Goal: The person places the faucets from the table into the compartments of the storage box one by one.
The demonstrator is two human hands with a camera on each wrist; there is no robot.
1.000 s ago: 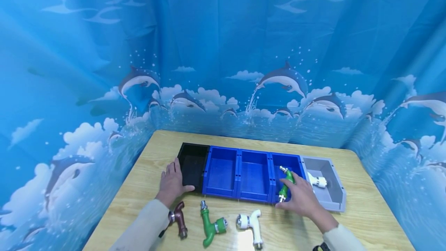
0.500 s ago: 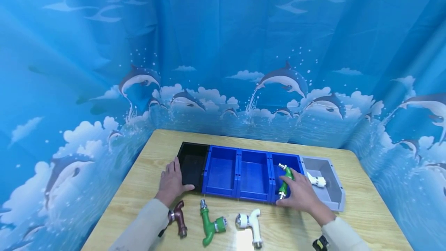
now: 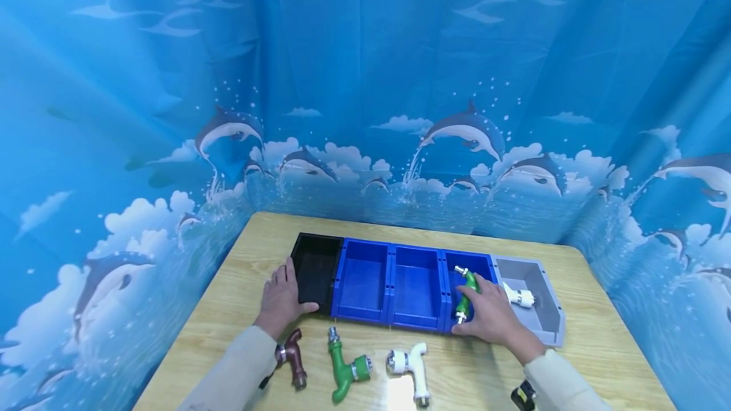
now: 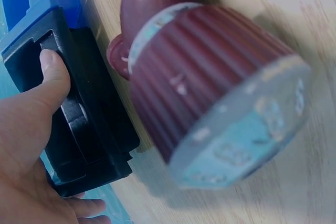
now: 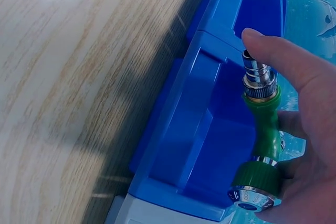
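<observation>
My right hand grips a green faucet over the rightmost blue bin. In the right wrist view, the thumb lies at the metal threaded end of the faucet, and fingers go round its far side. My left hand rests on the black bin at the row's left end. Its fingers lie straight along the side; the left wrist view has the thumb on the front edge. Close by lies a dark red faucet, partly hidden by the sleeve in the head view.
Another green faucet and a white faucet lie on the wooden table in front of the bins. Two more blue bins stand mid-row. At the right end, a grey bin holds a white faucet. A dolphin-print curtain surrounds the table.
My right hand has shifted slightly left and away from me with the green faucet, which stays over the rightmost blue bin. The left hand has kept its place on the black bin.
</observation>
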